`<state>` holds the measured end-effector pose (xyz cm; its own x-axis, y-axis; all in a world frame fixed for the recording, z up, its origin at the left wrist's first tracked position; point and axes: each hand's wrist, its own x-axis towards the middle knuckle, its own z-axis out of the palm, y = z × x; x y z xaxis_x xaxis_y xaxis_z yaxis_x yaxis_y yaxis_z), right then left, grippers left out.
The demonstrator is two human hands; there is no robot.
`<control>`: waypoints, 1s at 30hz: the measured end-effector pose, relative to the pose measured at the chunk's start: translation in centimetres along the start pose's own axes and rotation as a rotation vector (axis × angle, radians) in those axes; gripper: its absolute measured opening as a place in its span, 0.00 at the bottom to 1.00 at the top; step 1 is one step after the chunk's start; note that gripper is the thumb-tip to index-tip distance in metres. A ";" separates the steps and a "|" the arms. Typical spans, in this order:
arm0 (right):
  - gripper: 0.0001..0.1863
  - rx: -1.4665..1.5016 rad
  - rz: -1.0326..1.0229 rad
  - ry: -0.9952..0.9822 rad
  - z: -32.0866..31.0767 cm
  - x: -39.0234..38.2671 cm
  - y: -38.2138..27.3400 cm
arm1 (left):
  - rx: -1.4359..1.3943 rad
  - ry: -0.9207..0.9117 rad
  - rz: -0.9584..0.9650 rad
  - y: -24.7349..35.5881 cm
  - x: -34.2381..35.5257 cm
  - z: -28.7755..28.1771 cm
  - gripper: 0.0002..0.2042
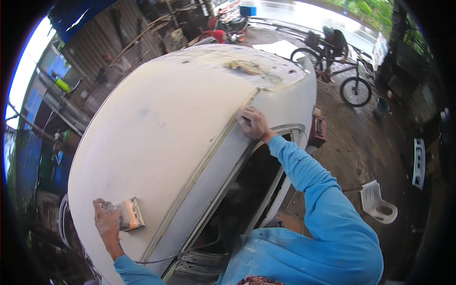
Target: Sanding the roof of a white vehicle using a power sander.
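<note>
No readable lettering or numbers anywhere.

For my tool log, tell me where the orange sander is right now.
The orange sander is at the head view's lower left, on the pale car roof, in the person's left hand.

A white plastic chair (pixel 378 203) stood on the dark ground (pixel 354 152) to the right, near a long white panel (pixel 418 164). Farther off, a bicycle (pixel 338 71) stood with a dark bucket (pixel 381 108) near its front wheel; a dark shape (pixel 337 45) against it was probably a person, though too indistinct to be sure. A red motorcycle (pixel 232 31) stood near a blue box (pixel 248 10), greenery (pixel 375 12) filled the upper right, and a corrugated wall (pixel 90 52) rose on the left.
</note>
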<state>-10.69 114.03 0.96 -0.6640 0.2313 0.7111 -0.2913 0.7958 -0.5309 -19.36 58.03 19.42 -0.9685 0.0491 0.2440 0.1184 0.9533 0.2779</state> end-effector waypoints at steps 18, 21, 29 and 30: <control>0.07 -0.015 -0.002 0.008 0.8 0.1 0.5 | -0.024 -0.003 0.049 0.0 -2.8 0.3 0.26; 0.07 -0.054 0.003 -0.011 0.7 0.1 0.3 | -0.012 -0.018 0.210 8.0 -1.7 2.3 0.25; 0.07 -0.031 -0.020 0.033 0.8 0.0 0.6 | 0.028 -0.176 0.286 23.7 0.0 6.6 0.27; 0.07 -0.028 -0.005 0.025 0.8 0.0 0.6 | 0.030 -0.193 0.292 25.1 0.3 7.0 0.27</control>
<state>-11.44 114.02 0.30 -0.6447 0.2410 0.7255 -0.2751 0.8123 -0.5143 -18.24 84.01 19.97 -0.9186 0.3738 0.1282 0.3929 0.8988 0.1945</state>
